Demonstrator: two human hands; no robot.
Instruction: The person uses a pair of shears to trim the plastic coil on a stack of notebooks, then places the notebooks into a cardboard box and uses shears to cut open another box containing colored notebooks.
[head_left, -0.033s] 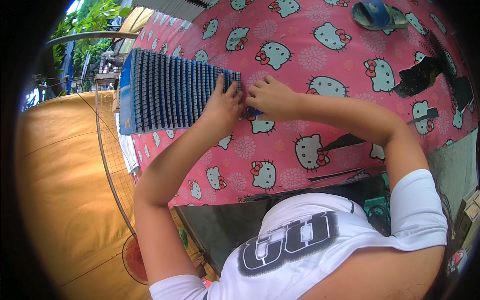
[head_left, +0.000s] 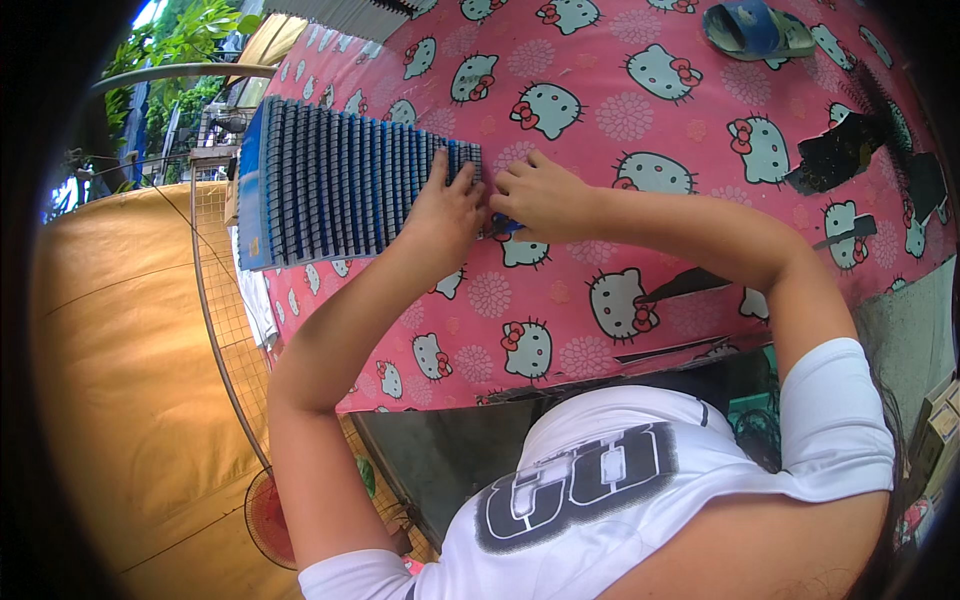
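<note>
A long row of overlapping blue spiral notebooks [head_left: 335,185] lies on the pink table cover, with their dark wire bindings showing as close parallel ridges. My left hand [head_left: 450,205] rests on the right end of the row, its fingers stretched apart over the bindings. Right beside it, my right hand [head_left: 540,203] has its fingers bent and drawn together at the row's right edge. A small blue piece [head_left: 508,224] peeks out below those fingers; what they grip is hidden.
The pink cat-print cover [head_left: 590,130] has dark torn patches [head_left: 840,155] at the right. A blue slipper [head_left: 757,32] sits at the far right. Beyond the table's left side are wire mesh [head_left: 212,240], an orange tarp [head_left: 120,350] and a round red fan [head_left: 270,515].
</note>
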